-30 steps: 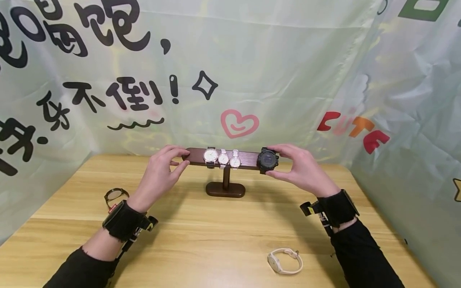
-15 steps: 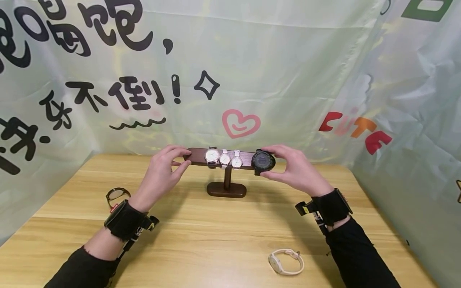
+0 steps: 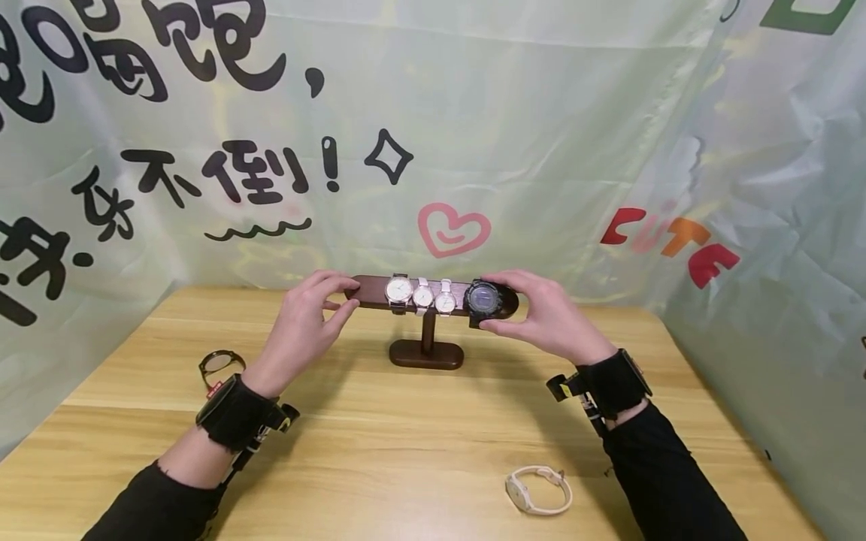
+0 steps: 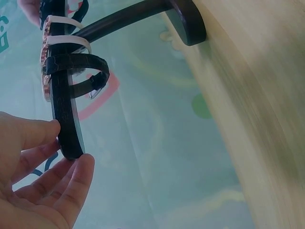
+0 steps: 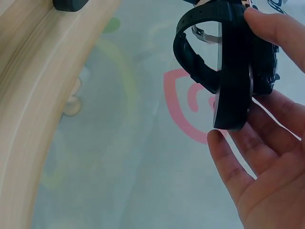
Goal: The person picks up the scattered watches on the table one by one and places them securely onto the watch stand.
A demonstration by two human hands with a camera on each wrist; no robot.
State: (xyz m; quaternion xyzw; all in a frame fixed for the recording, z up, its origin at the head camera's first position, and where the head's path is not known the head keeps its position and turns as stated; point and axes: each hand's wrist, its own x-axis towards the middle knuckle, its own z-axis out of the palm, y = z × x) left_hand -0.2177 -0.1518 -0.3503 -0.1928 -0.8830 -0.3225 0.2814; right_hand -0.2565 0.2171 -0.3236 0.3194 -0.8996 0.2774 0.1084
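Note:
A dark brown wooden watch stand point(image 3: 428, 330) stands upright at the back of the table. My left hand point(image 3: 307, 312) pinches the left end of its crossbar between thumb and fingers, as the left wrist view also shows at the bar point(image 4: 66, 119). Near the bar's right end, my right hand point(image 3: 551, 312) grips a chunky black watch point(image 3: 483, 299) by its top and bottom edges. Its strap point(image 5: 198, 62) loops round the bar in the right wrist view. Left of it on the bar hang a dark-strapped watch point(image 3: 399, 290) and two white-strapped watches point(image 3: 423, 298), side by side.
On the wooden table point(image 3: 379, 451), a pale pink watch point(image 3: 537, 491) lies at the front right. A dark watch point(image 3: 219, 364) with a red tag rests at the left, beside my left wrist. A printed cloth backdrop point(image 3: 541, 113) rises behind the table.
My right hand has slid the black watch leftward along the bar, so the bar's rounded right end now shows. The left hand keeps its hold on the other end.

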